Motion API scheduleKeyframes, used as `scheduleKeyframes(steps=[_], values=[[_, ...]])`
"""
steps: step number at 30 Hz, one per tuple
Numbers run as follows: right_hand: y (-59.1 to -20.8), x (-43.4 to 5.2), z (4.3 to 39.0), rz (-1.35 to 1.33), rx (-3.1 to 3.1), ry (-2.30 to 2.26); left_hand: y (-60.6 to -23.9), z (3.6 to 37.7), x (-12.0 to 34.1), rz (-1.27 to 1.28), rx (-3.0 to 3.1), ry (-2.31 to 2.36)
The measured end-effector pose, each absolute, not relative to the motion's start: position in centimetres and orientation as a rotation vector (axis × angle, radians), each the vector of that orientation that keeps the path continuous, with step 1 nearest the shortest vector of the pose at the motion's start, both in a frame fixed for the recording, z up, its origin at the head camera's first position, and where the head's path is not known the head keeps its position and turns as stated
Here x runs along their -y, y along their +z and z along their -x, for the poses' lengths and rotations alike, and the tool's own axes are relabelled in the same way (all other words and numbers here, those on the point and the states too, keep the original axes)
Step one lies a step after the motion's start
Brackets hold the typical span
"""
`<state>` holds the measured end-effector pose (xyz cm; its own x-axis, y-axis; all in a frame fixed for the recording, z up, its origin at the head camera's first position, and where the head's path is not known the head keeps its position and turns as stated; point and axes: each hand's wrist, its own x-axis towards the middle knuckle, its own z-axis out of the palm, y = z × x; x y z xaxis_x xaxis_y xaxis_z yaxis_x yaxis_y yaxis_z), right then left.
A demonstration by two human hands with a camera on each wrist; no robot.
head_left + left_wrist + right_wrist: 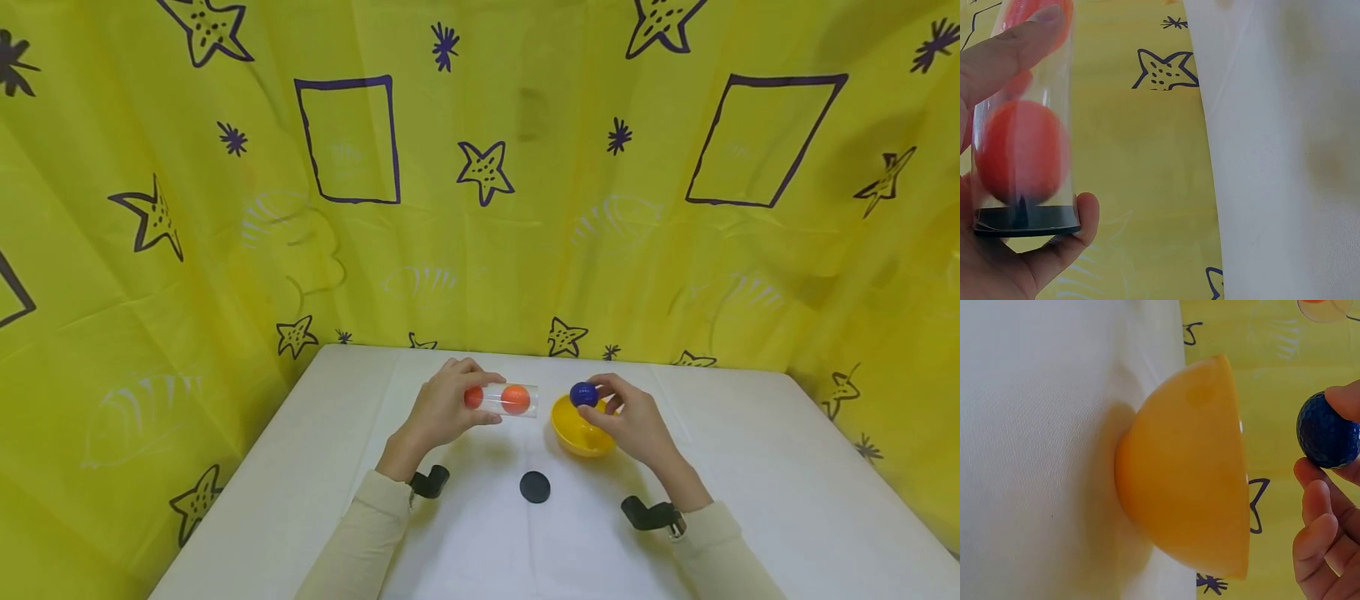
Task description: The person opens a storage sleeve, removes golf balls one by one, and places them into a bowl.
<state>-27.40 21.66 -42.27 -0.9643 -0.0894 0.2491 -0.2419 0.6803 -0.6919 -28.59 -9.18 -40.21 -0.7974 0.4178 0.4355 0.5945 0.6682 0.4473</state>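
Two hands work above a white table (750, 467) walled by a yellow star-print cloth (150, 250); a black lid (535, 487) lies between them. Left wrist view: the left hand (997, 262) clamps a clear tube (1025, 125) holding orange balls (1019, 153). Right wrist view: the right hand (1329, 537) pinches a blue ball (1327, 430) beside the yellow bowl (1191, 469).

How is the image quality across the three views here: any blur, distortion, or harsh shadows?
Head view: sharp, evenly lit, soft shadows beneath the yellow bowl and hands; wide-angle bending curves the backdrop. Left wrist view: the orange ball inside the clear tube is smeared and soft, the backdrop star sharper. Right wrist view: the bowl is slightly soft, casting a faint shadow on the table; the blue ball shows its dimples.
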Motion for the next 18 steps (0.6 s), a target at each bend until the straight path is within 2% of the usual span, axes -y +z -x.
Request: scheduleKeyframes(steps=[18], values=[[-43.6, -23.1, 28.2, -0.232, 2.731, 1.107, -40.2, 28.4, 9.1, 0.802, 2.607, -0.836]])
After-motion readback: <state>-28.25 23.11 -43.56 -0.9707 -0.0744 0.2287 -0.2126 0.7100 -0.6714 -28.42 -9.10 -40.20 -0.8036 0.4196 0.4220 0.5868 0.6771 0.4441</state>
